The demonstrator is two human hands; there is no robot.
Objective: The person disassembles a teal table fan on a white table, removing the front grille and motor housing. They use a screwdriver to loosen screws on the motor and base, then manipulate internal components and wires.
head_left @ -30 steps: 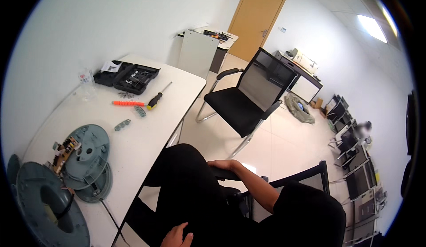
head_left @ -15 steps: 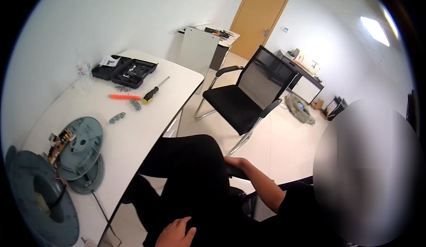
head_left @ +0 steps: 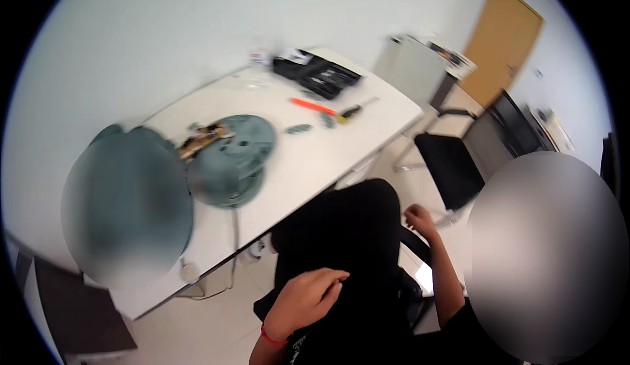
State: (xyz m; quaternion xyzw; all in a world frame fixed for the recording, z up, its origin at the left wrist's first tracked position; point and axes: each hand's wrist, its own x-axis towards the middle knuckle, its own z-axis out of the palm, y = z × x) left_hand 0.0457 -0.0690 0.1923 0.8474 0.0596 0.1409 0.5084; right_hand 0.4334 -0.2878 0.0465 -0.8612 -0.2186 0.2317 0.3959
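My left hand [head_left: 307,302], a red band on its wrist, is over my black-clad lap with fingers stretched out and nothing in them. My right hand [head_left: 420,220] is beside my knee, just above a black armrest [head_left: 416,243]; its fingers are loosely bent and hold nothing visible. On the white table [head_left: 308,168] lies an opened grey-green round housing [head_left: 252,135] with a circuit board [head_left: 205,140] at its edge. A larger grey-green round part [head_left: 131,194], blurred, stands to its left. A cable [head_left: 236,234] hangs over the table's front edge.
Farther along the table are an open black tool case [head_left: 318,73], a yellow-and-black screwdriver [head_left: 350,113], an orange-red rod [head_left: 313,106] and a small grey-green piece [head_left: 299,128]. A black chair [head_left: 449,168] stands at right, with a wooden door [head_left: 502,43] behind.
The view has swung left, so the table sits more centrally. My left hand shows farther into the picture, wrist included. My right hand has come up off the armrest.
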